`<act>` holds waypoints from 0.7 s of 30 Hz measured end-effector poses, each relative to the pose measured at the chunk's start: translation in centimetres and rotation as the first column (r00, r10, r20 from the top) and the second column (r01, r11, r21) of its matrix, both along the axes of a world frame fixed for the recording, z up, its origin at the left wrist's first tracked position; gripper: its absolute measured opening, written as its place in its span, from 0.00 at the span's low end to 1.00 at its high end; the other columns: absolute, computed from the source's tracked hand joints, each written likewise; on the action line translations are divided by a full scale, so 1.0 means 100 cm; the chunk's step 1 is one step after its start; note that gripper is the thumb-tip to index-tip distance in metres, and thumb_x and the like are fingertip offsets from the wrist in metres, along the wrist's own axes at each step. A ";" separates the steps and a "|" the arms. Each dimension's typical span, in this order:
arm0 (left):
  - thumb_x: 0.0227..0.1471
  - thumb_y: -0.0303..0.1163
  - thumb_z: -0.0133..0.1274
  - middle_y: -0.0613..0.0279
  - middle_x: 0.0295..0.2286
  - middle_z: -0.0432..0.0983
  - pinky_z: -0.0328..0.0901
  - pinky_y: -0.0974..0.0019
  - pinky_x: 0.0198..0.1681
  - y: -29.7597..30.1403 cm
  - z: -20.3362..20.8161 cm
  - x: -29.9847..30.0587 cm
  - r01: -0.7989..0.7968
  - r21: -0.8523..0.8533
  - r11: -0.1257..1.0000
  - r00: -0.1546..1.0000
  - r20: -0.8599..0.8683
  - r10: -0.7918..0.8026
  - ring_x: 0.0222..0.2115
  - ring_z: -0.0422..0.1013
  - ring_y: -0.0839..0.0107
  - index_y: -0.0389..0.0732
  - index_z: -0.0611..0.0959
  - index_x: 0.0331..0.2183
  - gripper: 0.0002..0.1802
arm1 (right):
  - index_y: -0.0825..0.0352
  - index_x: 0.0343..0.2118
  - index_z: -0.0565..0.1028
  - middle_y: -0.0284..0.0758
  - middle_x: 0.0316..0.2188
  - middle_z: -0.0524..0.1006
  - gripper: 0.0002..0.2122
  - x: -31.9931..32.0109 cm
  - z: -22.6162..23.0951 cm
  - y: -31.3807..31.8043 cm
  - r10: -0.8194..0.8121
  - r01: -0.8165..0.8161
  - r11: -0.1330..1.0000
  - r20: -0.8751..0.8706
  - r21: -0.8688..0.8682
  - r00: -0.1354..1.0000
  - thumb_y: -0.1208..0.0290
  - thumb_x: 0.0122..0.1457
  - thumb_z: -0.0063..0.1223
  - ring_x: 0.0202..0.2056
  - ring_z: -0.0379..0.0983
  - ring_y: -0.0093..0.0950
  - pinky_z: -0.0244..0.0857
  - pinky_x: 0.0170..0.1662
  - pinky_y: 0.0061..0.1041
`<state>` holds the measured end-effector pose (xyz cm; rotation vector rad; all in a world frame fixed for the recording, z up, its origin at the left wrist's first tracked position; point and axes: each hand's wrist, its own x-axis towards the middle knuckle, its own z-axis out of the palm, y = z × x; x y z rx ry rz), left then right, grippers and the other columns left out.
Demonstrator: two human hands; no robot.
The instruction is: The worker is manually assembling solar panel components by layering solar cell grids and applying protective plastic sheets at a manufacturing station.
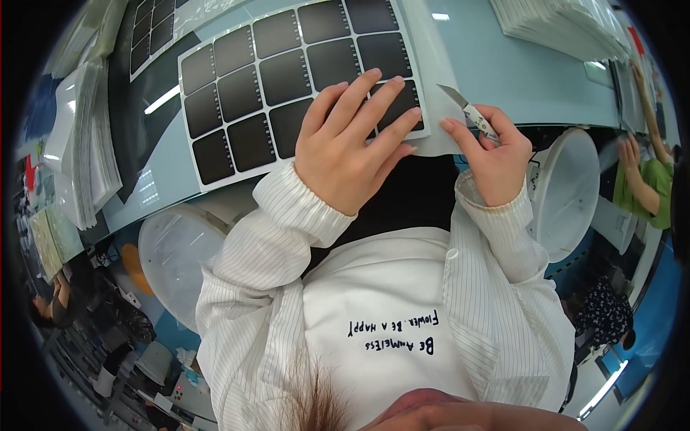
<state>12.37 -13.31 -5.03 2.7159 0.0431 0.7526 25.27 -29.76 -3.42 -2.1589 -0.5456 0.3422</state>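
Note:
A white sheet with rows of black rounded squares [239, 92] lies on the table in front of me. My left hand [345, 144] rests on its near right part with the fingers spread apart, covering some of the squares. Just right of the sheet's edge, my right hand [496, 154] is closed around the patterned handle of a small craft knife [468, 109]. Its blade points up and to the left, near the sheet's right border, and I cannot tell whether it touches anything. Pale backing paper [438, 136] shows beside and under the sheet.
Stacked white sheets [79, 144] stand at the left, and another stack [564, 25] lies at the far right. A second black-square sheet [152, 32] is at the far left. White round bins [183, 255] flank me below the table edge. Other people work at both sides.

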 end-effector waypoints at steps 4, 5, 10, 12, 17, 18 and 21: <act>0.40 0.32 0.63 0.59 0.44 0.74 0.59 0.57 0.50 0.001 -0.019 0.001 -0.014 -0.044 0.999 0.998 0.056 0.016 0.48 0.67 0.60 0.47 0.82 0.39 0.19 | 0.73 0.31 0.76 0.25 0.20 0.73 0.10 -0.005 0.001 0.004 0.007 -0.007 1.000 -0.014 0.001 1.000 0.74 0.50 0.64 0.22 0.63 0.10 0.58 0.26 0.09; 0.40 0.32 0.63 0.59 0.44 0.74 0.59 0.57 0.50 0.003 -0.019 0.001 -0.004 -0.046 0.999 0.999 0.051 0.007 0.48 0.67 0.60 0.47 0.82 0.39 0.19 | 0.73 0.29 0.76 0.25 0.19 0.72 0.09 -0.006 0.001 0.004 0.018 -0.018 1.000 -0.017 -0.002 1.000 0.73 0.50 0.64 0.22 0.61 0.10 0.56 0.25 0.09; 0.41 0.32 0.63 0.60 0.44 0.75 0.58 0.58 0.50 0.005 -0.019 -0.004 -0.032 -0.030 0.999 0.999 0.039 0.033 0.47 0.68 0.60 0.47 0.84 0.38 0.16 | 0.72 0.27 0.76 0.22 0.17 0.69 0.08 -0.013 0.002 -0.006 0.042 -0.043 0.999 -0.067 -0.017 0.997 0.73 0.51 0.63 0.20 0.57 0.09 0.51 0.23 0.11; 0.41 0.33 0.63 0.60 0.44 0.75 0.57 0.58 0.50 0.004 -0.019 -0.002 -0.033 -0.025 0.999 0.999 0.037 0.034 0.47 0.68 0.60 0.47 0.84 0.38 0.16 | 0.70 0.27 0.75 0.20 0.17 0.66 0.07 -0.014 0.003 -0.016 0.032 -0.034 0.999 -0.070 -0.017 0.997 0.75 0.51 0.63 0.20 0.54 0.09 0.48 0.22 0.11; 0.43 0.35 0.61 0.61 0.44 0.75 0.56 0.59 0.51 0.003 -0.016 -0.004 -0.053 0.012 0.999 0.998 0.030 0.052 0.47 0.68 0.62 0.48 0.83 0.41 0.18 | 0.68 0.29 0.75 0.19 0.21 0.68 0.06 0.019 0.017 -0.069 -0.027 0.029 0.996 -0.031 0.089 0.999 0.77 0.51 0.62 0.23 0.57 0.09 0.51 0.27 0.11; 0.44 0.36 0.61 0.61 0.44 0.76 0.55 0.59 0.52 0.002 -0.011 -0.005 -0.056 0.013 0.998 0.998 0.022 0.056 0.47 0.68 0.62 0.48 0.82 0.42 0.19 | 0.68 0.29 0.76 0.20 0.21 0.68 0.06 0.034 0.020 -0.090 -0.048 0.053 0.996 -0.057 0.072 0.997 0.78 0.50 0.63 0.24 0.59 0.10 0.52 0.28 0.11; 0.44 0.38 0.61 0.64 0.43 0.76 0.54 0.61 0.53 0.000 -0.005 -0.008 -0.054 0.012 0.998 0.996 0.071 0.053 0.46 0.69 0.65 0.49 0.83 0.43 0.20 | 0.69 0.31 0.77 0.21 0.23 0.71 0.07 0.088 0.036 -0.171 -0.099 0.102 0.993 0.045 -0.066 0.994 0.79 0.49 0.63 0.27 0.62 0.11 0.55 0.30 0.11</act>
